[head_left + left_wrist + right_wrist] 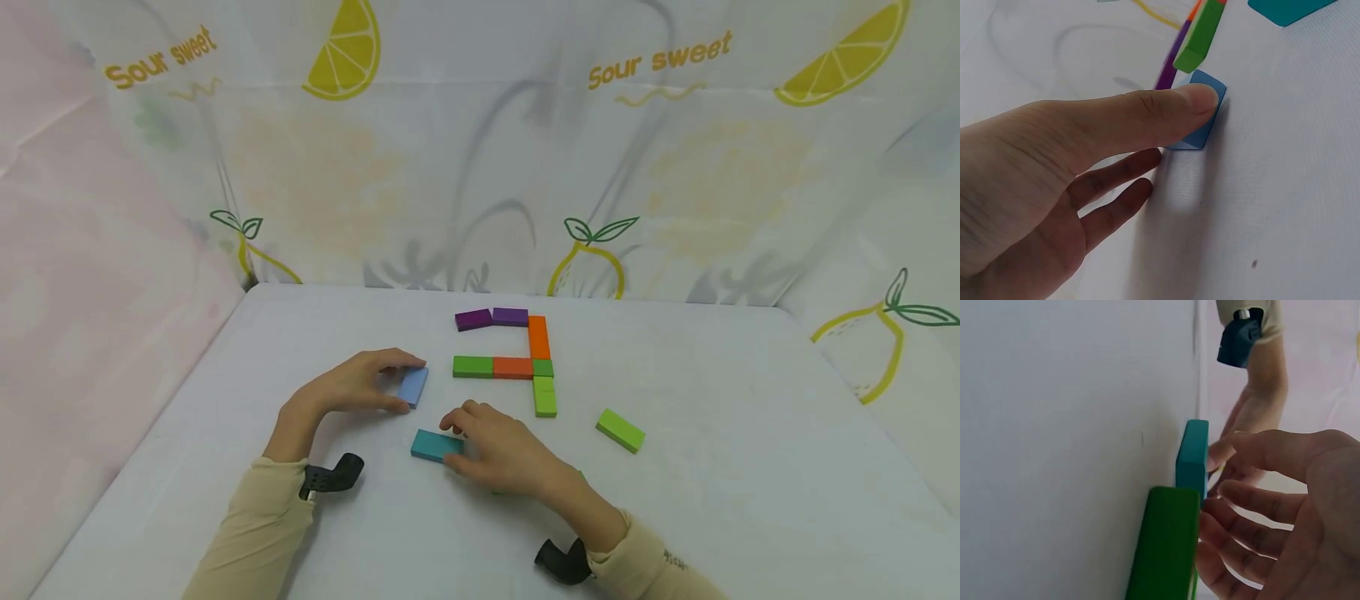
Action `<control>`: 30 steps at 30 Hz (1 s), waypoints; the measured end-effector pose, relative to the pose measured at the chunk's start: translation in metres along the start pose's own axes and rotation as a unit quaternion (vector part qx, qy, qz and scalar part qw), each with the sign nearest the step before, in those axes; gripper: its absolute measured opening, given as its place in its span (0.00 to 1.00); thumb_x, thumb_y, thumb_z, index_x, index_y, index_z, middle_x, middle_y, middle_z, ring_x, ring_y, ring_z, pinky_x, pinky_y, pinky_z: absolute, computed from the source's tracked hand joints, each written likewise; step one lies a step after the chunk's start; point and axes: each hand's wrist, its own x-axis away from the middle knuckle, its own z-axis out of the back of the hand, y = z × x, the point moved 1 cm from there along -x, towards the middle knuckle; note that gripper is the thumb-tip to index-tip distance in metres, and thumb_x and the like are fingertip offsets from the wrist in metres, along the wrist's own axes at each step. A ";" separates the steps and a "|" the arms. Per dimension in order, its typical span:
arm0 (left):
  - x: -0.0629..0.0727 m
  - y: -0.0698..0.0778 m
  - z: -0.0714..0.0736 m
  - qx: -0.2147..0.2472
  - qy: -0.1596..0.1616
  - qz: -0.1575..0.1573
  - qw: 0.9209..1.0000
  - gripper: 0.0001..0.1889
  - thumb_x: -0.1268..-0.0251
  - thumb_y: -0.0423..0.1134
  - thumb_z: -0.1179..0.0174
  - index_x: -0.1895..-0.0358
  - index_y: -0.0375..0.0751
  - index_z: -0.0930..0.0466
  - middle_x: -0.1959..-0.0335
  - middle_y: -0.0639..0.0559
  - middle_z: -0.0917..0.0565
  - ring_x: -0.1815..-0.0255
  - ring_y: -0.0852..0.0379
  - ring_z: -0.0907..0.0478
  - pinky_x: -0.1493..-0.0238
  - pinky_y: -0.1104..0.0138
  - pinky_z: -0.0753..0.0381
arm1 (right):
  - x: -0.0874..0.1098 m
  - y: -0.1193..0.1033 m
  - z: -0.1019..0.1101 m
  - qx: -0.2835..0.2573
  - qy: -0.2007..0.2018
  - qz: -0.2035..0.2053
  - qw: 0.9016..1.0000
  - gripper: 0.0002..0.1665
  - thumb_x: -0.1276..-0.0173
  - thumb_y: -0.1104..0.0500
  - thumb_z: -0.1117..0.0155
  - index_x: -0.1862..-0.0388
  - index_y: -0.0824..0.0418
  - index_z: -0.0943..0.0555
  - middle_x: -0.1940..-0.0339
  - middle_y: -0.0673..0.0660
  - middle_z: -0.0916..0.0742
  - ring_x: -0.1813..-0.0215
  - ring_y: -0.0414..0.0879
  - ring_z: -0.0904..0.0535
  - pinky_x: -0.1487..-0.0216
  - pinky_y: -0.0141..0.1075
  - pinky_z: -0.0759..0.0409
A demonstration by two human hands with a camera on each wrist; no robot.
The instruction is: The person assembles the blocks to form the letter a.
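In the head view my left hand [356,382] pinches a light blue block [414,387] lengthwise, thumb at its near end and a finger at its far end. The left wrist view shows the thumb pressed over the same blue block [1200,128], with other fingers loose behind. My right hand [506,450] is at a teal block [433,446], its thumb and fingers spread about the block's right end. The teal block [1194,453] also appears beyond the fingertips in the right wrist view; whether they touch it I cannot tell.
Beyond the hands, purple blocks [511,317], orange blocks [538,337] and green blocks [473,367] form a joined figure on the white table [720,467]. A loose lime block [620,431] lies to the right. Under the right wrist is a mostly hidden green block [1166,544].
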 end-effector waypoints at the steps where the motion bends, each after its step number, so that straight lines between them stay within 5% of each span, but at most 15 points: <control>1: 0.000 0.000 0.000 -0.002 0.000 -0.001 1.000 0.31 0.49 0.42 0.29 0.38 0.46 0.27 0.40 0.48 0.23 0.45 0.50 0.27 0.41 0.52 0.29 | 0.000 -0.001 -0.001 0.005 0.000 0.001 1.000 0.20 0.35 0.51 0.38 0.45 0.55 0.24 0.55 0.49 0.20 0.57 0.39 0.26 0.57 0.29 0.25; 17: -0.006 -0.001 -0.003 0.001 0.008 -0.034 0.999 0.30 0.49 0.38 0.30 0.39 0.43 0.26 0.37 0.46 0.25 0.36 0.44 0.31 0.38 0.47 0.31 | -0.002 -0.005 -0.007 0.057 -0.006 -0.012 0.998 0.22 0.37 0.54 0.35 0.44 0.55 0.23 0.54 0.48 0.20 0.55 0.39 0.26 0.54 0.30 0.23; 30: -0.010 0.004 -0.009 -0.013 0.002 -0.033 0.999 0.30 0.46 0.39 0.31 0.37 0.42 0.27 0.36 0.44 0.27 0.40 0.47 0.28 0.47 0.57 0.25 | -0.002 -0.002 -0.004 0.049 -0.021 -0.013 0.998 0.20 0.36 0.56 0.36 0.45 0.55 0.22 0.56 0.49 0.20 0.57 0.37 0.26 0.54 0.29 0.24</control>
